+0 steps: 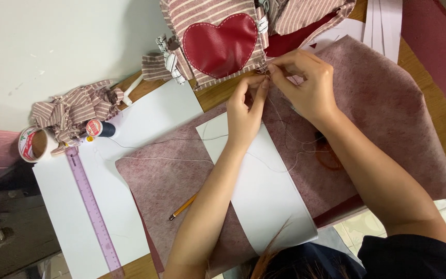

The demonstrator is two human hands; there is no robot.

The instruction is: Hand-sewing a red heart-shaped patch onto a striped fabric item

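Observation:
A striped pink-and-white fabric piece [202,15] with a red heart patch [219,44] lies at the table's far side. My left hand [243,111] pinches at its lower right corner, fingers closed near the seam. My right hand [305,85] meets it there, fingertips pinched together on what looks like a needle with thin white thread [280,155], which trails back over a white paper sheet [264,191]. Both hands rest above a large mauve felt sheet [378,103].
Striped fabric scraps [78,106], a dark thread spool [99,128] and a tape roll [33,143] sit at left. A purple ruler [93,206] lies on white paper [73,222]. A yellow pencil [183,206] rests on the felt. Wooden table edge at right [442,119].

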